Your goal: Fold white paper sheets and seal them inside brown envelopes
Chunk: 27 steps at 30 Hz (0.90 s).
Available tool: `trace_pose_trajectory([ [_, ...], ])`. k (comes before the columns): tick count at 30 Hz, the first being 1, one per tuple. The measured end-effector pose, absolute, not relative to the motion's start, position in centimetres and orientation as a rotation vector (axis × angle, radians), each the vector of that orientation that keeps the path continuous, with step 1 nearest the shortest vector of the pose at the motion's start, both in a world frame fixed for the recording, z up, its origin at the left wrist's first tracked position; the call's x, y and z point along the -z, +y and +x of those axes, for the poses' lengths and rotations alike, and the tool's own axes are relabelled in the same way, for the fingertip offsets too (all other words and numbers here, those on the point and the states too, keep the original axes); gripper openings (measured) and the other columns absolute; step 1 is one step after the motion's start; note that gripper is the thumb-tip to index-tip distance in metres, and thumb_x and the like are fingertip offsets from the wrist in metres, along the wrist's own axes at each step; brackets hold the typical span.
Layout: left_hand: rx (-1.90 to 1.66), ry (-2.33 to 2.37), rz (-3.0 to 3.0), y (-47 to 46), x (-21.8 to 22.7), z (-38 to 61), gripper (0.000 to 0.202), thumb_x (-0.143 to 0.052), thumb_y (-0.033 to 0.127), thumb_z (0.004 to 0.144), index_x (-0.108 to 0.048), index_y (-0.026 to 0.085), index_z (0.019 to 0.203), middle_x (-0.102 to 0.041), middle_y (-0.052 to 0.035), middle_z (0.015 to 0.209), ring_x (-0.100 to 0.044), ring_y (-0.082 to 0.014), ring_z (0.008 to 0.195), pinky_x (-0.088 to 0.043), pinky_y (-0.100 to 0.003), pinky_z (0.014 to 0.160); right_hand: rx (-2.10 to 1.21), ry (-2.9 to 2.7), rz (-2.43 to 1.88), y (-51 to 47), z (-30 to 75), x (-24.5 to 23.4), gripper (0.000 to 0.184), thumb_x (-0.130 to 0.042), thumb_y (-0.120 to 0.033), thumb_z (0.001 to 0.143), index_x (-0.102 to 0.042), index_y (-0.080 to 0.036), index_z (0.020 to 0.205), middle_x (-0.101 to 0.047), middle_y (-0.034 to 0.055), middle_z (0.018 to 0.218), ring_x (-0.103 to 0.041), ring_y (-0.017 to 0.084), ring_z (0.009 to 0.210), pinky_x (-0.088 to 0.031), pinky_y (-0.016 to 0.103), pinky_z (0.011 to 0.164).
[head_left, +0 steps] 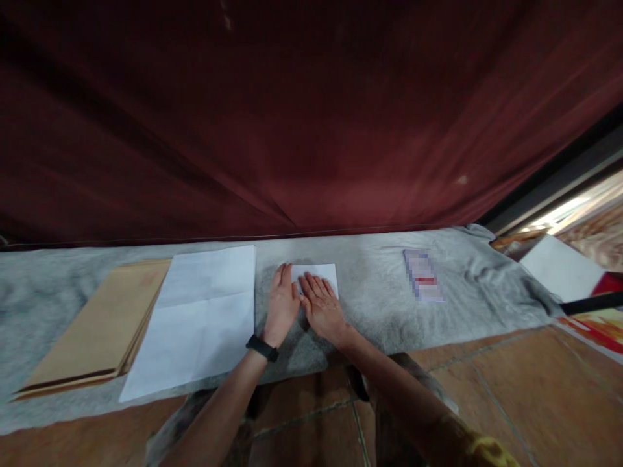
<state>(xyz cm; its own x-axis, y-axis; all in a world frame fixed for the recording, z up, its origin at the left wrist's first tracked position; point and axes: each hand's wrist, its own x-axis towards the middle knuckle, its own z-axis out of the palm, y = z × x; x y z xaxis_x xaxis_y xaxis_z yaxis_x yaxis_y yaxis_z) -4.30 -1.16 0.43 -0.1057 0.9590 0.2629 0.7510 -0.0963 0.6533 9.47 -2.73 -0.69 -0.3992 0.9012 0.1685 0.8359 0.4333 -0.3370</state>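
A small folded white sheet [321, 270] is being pressed against the grey cloth [379, 311] by both hands, and nothing is being gripped by either. The left hand [282, 303], with a black band [263, 348] being worn at its wrist, is being laid palm down. Its fingers [281, 277] are being held straight and close together, and their tips are being rested at the sheet's left edge. The right hand [322, 310] is being laid flat beside it, its fingers [317, 287] open and slightly fanned over the near half of the sheet, so only a far strip and the right-hand corner are being left bare beyond the fingertips. Whether the two hands are touching at the thumbs cannot be told. Judging from the flat palms and outstretched fingers, the sheet is being held down and smoothed rather than lifted, with the pressure being spread across it. Just to the left of the left fingers a larger white sheet [204, 318] is being kept unfolded on the cloth, faint crease lines showing. Further left again a stack of brown envelopes [102, 324] is being kept squared, probably so that each is within reach. Well to the right of the right fingers a small printed slip [423, 275] is lying, its print blurred. A dark red curtain [311, 117] is hanging beyond the fingertips.
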Motion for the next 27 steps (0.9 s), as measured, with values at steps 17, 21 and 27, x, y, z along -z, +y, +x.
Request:
trace_pose_trajectory([
  [17,-0.470,1.795,2.334,-3.9,1.4,-2.8,0.068,-0.038,0.050,0.101,-0.033,0.008,0.155,-0.034,-0.0193,0.162,-0.024,-0.0282,0.153,-0.023,-0.050,0.125,-0.178,-2.268,-1.738,-2.7,11.2,1.4,0.055,-0.032,-0.028,0.104,-0.032,-0.012,0.157,-0.032,0.0132,0.163,-0.028,0.027,0.152,-0.022,0.050,0.123],
  [21,-0.510,1.855,2.328,-4.3,1.7,-3.3,0.068,-0.039,0.049,0.101,-0.033,0.009,0.155,-0.033,-0.0194,0.162,-0.026,-0.0287,0.153,-0.024,-0.050,0.124,-0.164,-2.223,-1.775,-2.5,12.0,1.5,0.055,-0.032,-0.028,0.104,-0.036,-0.011,0.156,-0.033,0.0132,0.162,-0.032,0.028,0.150,-0.022,0.049,0.122],
  [27,-0.540,1.934,2.293,-4.7,2.0,-4.3,0.062,-0.038,0.036,0.101,-0.033,0.005,0.154,-0.031,-0.0208,0.162,-0.025,-0.0299,0.153,-0.024,-0.050,0.124,-0.102,-2.201,-1.800,-2.5,13.7,2.0,0.055,-0.033,-0.029,0.104,-0.034,-0.011,0.156,-0.036,0.0143,0.161,-0.035,0.028,0.148,-0.022,0.050,0.122],
])
